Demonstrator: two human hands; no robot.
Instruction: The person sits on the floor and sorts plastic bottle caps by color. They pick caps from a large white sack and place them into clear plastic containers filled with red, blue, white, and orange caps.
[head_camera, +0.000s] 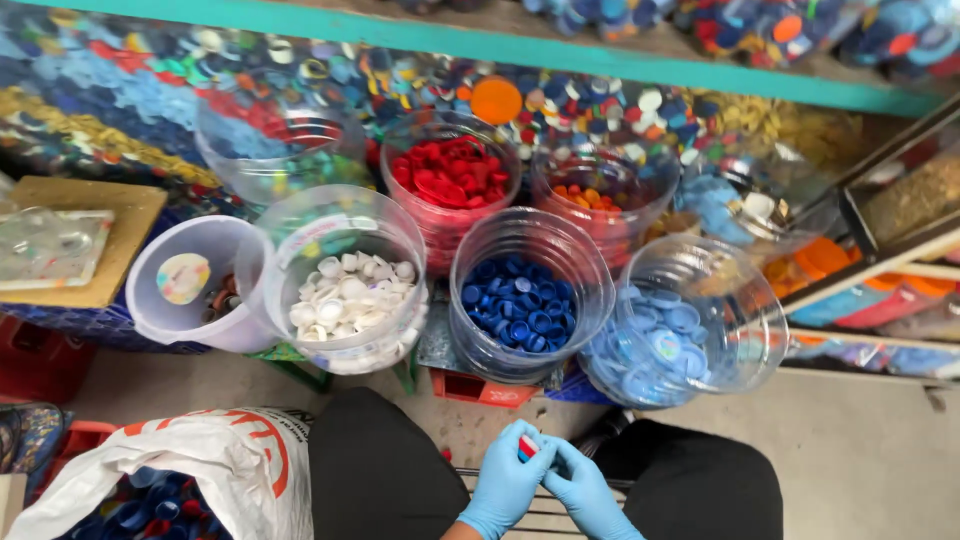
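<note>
both hands in blue gloves, low centre of view, btwn the person's knees in black trousers (380, 470). left hand (503, 485) and right hand (585, 490) meet fingertip to fingertip, both pinching one small cap (526, 447), red w/ a bit of blue showing; cap mostly hidden by the fingers, so can't tell if it's one piece or two.

just beyond the hands, a row of clear plastic jars tilted toward the person: jar of white caps (345, 290) on the left, jar of dark blue caps (522, 300) in the middle, jar of light blue caps (680, 335) on the right, each just beside the next. behind them a jar of red caps (450, 175), a jar w/ orange and red caps (598, 195), and a near-empty clear jar (275, 140) w/ mixed colours showing through. far left of the front row a white tub (185, 285), lying on its side, few bits inside.

bottom left: white sack (215, 455) w/ red print, open, blue and red caps inside. behind the jars a wall of mixed caps under a teal shelf edge (560, 50). concrete floor (860, 450) at right.
</note>
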